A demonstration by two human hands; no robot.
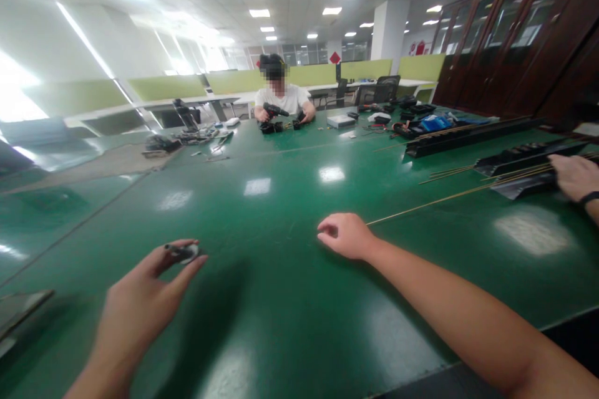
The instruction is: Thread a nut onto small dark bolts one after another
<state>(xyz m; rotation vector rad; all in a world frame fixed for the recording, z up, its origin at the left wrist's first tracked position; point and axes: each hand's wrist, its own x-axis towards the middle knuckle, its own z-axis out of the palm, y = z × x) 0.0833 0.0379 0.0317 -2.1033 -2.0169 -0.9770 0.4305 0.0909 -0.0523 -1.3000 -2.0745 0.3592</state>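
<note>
My left hand (pixel 145 293) is raised over the green table at the lower left. Its thumb and fingers pinch a small grey metal part (pixel 189 254) with a short dark stub at one end. Near the middle of the table is my right hand (pixel 347 235), its fingers curled inward. A thin brass-coloured rod (pixel 430 204) runs from the right and disappears behind this hand. Whether the curled fingers grip the rod is hidden.
At the right edge, another person's hand (pixel 575 176) with a dark wristband rests by black metal channels (pixel 519 184) and more thin rods (pixel 447 173). Across the green table (pixel 281 212), a co-worker (pixel 283 100) handles a power drill (pixel 275 110). Tools and a blue bundle (pixel 436 122) lie beyond.
</note>
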